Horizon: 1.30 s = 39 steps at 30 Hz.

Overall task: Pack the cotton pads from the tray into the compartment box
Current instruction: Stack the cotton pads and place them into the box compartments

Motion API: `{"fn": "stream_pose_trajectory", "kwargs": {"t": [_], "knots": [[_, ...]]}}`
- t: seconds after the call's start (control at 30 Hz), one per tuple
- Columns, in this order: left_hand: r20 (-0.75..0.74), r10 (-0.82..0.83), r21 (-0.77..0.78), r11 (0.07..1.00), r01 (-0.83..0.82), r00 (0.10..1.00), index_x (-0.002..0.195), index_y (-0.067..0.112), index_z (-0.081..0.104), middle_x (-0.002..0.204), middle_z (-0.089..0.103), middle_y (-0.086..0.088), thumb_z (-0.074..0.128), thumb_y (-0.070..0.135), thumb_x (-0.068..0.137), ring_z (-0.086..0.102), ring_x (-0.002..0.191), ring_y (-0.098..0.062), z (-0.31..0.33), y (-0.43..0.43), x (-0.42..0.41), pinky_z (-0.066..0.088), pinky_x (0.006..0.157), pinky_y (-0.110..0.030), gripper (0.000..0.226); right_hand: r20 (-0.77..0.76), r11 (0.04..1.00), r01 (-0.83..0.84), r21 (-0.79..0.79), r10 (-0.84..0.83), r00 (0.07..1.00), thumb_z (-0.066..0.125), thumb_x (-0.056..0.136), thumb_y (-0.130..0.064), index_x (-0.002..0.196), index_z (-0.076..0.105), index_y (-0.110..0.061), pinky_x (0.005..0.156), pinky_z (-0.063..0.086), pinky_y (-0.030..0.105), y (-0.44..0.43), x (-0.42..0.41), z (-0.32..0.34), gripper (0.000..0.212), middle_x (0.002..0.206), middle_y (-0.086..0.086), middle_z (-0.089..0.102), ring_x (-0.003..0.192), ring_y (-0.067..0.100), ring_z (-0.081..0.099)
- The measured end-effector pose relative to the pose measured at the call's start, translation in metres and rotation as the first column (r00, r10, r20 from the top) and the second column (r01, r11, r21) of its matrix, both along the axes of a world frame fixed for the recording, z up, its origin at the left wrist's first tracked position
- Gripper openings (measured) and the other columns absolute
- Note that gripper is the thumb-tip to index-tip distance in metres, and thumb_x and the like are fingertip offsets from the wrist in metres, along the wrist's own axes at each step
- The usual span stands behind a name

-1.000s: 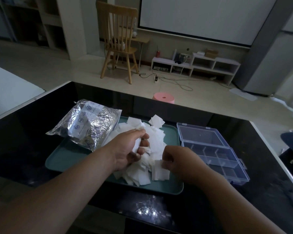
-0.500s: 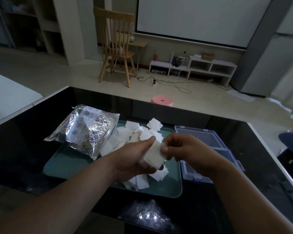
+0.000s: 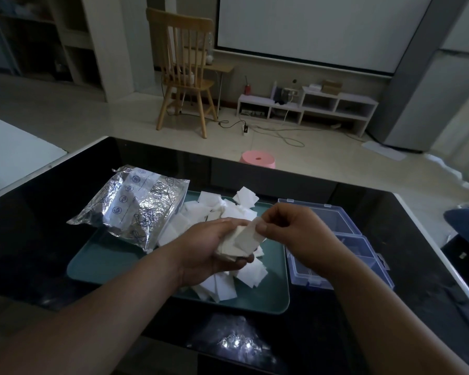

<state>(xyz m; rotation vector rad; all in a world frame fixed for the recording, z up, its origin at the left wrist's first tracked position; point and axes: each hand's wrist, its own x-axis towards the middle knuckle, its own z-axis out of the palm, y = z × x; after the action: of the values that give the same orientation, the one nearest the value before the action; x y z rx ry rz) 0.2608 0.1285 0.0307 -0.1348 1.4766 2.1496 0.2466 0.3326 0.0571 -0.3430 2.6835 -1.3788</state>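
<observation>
- Left hand (image 3: 209, 247) curls its fingers round a stack of cotton pads (image 3: 238, 243); right hand (image 3: 290, 231) pinches the top one.
- Compartment box (image 3: 333, 220) looks unfilled; a heap (image 3: 228, 209) lies on the tray (image 3: 106, 263), unpacked.

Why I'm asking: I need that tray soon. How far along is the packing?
Barely begun. Done: the box lies open, but the compartments that show hold no pads. In hand: the left hand grips a stack of pads above the tray, and the right hand pinches its top pad. Left: a large pile on the tray, plus the stack.
</observation>
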Motion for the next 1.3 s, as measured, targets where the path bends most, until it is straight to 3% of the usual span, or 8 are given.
{"fn": "stream_pose_trajectory", "kwargs": {"t": [0.2,0.4,0.5,0.63,0.77,0.83,0.97,1.3], "knots": [[0.011,-0.095,-0.071,0.993,0.096,0.995,0.123,0.005,0.067,0.099,0.072,-0.018,0.047,0.033,0.107,0.07,0.081,-0.032,0.004,0.003,0.005,0.054,0.062,-0.034,0.038,0.142,0.97,-0.209,-0.123,0.226,0.964,0.072,0.097,-0.017,0.097,0.074,-0.013,0.079,0.058,0.026,-0.001,0.007,0.007,0.004,0.092,0.006,0.077,0.08,0.015,0.068],[-0.009,-0.161,-0.048,0.986,0.16,0.987,0.111,0.007,0.07,0.093,0.068,-0.017,0.045,0.044,0.107,0.066,0.073,-0.027,0.002,0.005,0.007,0.048,0.061,-0.031,0.044,0.011,0.991,-0.094,0.09,0.094,0.996,0.075,0.094,-0.026,0.09,0.07,-0.023,0.077,0.059,0.047,-0.017,0.008,-0.013,0.006,0.078,0.002,0.075,0.069,0.023,0.069],[0.025,-0.149,0.021,0.989,0.148,0.989,0.095,0.017,0.076,0.086,0.061,-0.008,0.053,0.046,0.103,0.06,0.075,-0.022,-0.001,0.003,0.005,0.047,0.063,-0.03,0.038,-0.167,0.982,0.008,0.189,0.024,0.986,0.076,0.092,-0.031,0.095,0.067,-0.029,0.076,0.055,0.03,-0.023,0.01,-0.019,0.01,0.09,-0.008,0.07,0.083,0.006,0.065],[0.074,-0.099,0.125,0.988,0.089,0.992,0.124,0.013,0.068,0.105,0.059,-0.01,0.057,0.045,0.102,0.062,0.089,-0.023,-0.005,0.0,-0.001,0.059,0.079,-0.043,0.041,-0.235,0.981,-0.07,0.179,0.112,0.965,0.078,0.086,-0.045,0.101,0.063,-0.034,0.088,0.044,0.018,-0.024,0.015,-0.011,0.024,0.11,-0.019,0.059,0.107,-0.002,0.053],[0.08,-0.115,0.206,0.974,0.096,0.99,0.135,0.011,0.065,0.123,0.059,-0.017,0.05,0.046,0.105,0.054,0.114,-0.031,-0.005,-0.002,-0.003,0.052,0.088,-0.044,0.049,-0.168,0.959,-0.182,0.216,0.221,0.961,0.087,0.075,-0.051,0.101,0.056,-0.034,0.084,0.049,0.023,-0.031,0.023,-0.018,0.043,0.109,-0.019,0.055,0.102,0.006,0.054],[0.091,-0.137,0.232,0.966,0.113,0.986,0.125,0.011,0.071,0.116,0.064,-0.018,0.048,0.047,0.104,0.057,0.11,-0.031,-0.003,-0.001,-0.001,0.048,0.089,-0.04,0.047,-0.218,0.964,-0.139,0.225,0.189,0.958,0.085,0.075,-0.053,0.098,0.053,-0.034,0.084,0.054,0.031,-0.035,0.024,-0.022,0.043,0.106,-0.017,0.055,0.096,0.01,0.056],[0.117,-0.094,0.274,0.96,0.059,0.989,0.135,0.006,0.063,0.124,0.058,-0.023,0.045,0.05,0.105,0.061,0.1,-0.03,-0.004,-0.005,-0.003,0.054,0.089,-0.043,0.056,-0.187,0.985,-0.128,0.117,0.149,0.971,0.083,0.083,-0.047,0.104,0.057,-0.03,0.074,0.048,0.013,-0.031,0.026,-0.015,0.038,0.112,-0.016,0.059,0.098,-0.002,0.059],[0.08,0.013,0.152,0.988,-0.025,0.997,0.114,0.018,0.069,0.086,0.063,-0.005,0.048,0.048,0.105,0.064,0.078,-0.017,-0.002,0.002,0.0,0.06,0.07,-0.034,0.038,-0.267,0.988,-0.098,0.115,0.126,0.955,0.078,0.086,-0.05,0.098,0.058,-0.034,0.1,0.042,0.02,-0.035,0.025,-0.024,0.028,0.135,-0.024,0.051,0.129,-0.002,0.048]]}}
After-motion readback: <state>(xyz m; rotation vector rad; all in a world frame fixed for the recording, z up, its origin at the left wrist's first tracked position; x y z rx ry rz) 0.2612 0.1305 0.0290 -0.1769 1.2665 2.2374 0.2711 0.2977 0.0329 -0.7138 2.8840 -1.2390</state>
